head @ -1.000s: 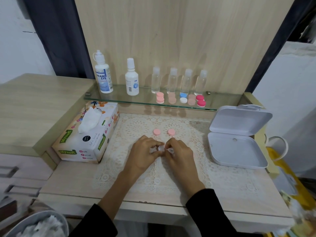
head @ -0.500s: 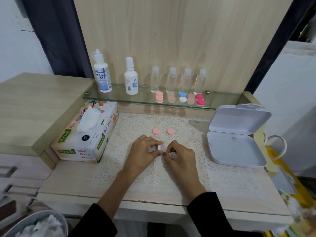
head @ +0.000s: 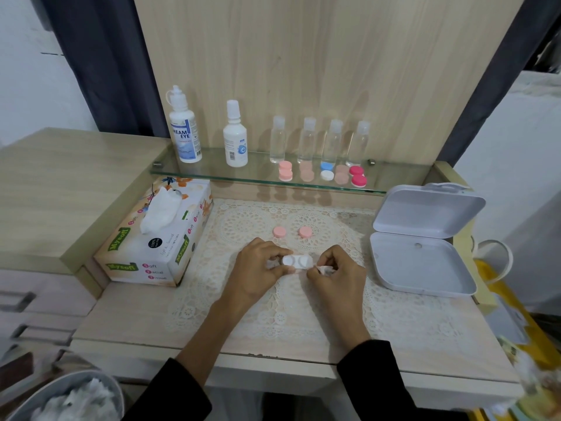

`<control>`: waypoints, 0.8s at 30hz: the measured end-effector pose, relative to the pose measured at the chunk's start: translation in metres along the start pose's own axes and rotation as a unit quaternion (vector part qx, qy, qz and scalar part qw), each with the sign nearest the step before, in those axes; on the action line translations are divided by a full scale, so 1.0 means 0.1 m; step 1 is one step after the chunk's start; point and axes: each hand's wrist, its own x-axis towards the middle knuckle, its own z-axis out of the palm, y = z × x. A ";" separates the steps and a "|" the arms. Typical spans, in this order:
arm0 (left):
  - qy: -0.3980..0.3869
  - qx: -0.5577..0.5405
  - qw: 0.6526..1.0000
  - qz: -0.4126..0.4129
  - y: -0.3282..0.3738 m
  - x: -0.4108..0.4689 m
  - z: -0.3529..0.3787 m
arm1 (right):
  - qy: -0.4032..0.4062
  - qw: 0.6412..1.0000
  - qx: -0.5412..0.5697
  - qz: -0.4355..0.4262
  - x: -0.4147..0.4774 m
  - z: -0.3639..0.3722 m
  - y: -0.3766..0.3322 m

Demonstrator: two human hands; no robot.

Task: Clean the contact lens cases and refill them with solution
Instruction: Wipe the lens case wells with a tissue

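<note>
A white contact lens case point(head: 297, 261) with its two caps off is held over the lace mat point(head: 394, 311). My left hand point(head: 258, 270) pinches its left end. My right hand point(head: 337, 276) pinches a small crumpled tissue piece point(head: 326, 269) at the case's right end. Two pink caps point(head: 279, 231) point(head: 304, 232) lie on the mat just beyond the hands. Two white solution bottles point(head: 185, 129) point(head: 235, 138) stand on the glass shelf point(head: 212, 173).
Several small clear bottles point(head: 306, 139) and several capped lens cases point(head: 326, 174) sit on the shelf. A tissue box point(head: 158, 241) stands at the left, an open white box point(head: 422, 238) at the right. A bin with used tissues point(head: 69, 396) is at the lower left.
The hands have drawn slightly apart, so the whole white case now shows between them. The right hand's tissue has moved to the case's right end.
</note>
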 end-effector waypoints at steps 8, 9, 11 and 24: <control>-0.001 0.003 1.000 -0.006 -0.02 -0.02 0.01 | 0.070 0.996 0.010 -0.048 0.04 -0.04 -0.05; -0.002 0.006 1.000 -0.005 -0.03 -0.02 0.01 | 0.052 0.996 -0.010 -0.070 0.03 -0.02 -0.05; -0.004 0.013 1.000 -0.003 -0.02 -0.02 0.01 | 0.008 0.989 -0.088 -0.118 0.00 0.03 -0.02; -0.007 0.023 1.000 0.017 -0.02 -0.01 0.01 | -0.051 0.995 -0.027 -0.081 0.02 0.03 0.00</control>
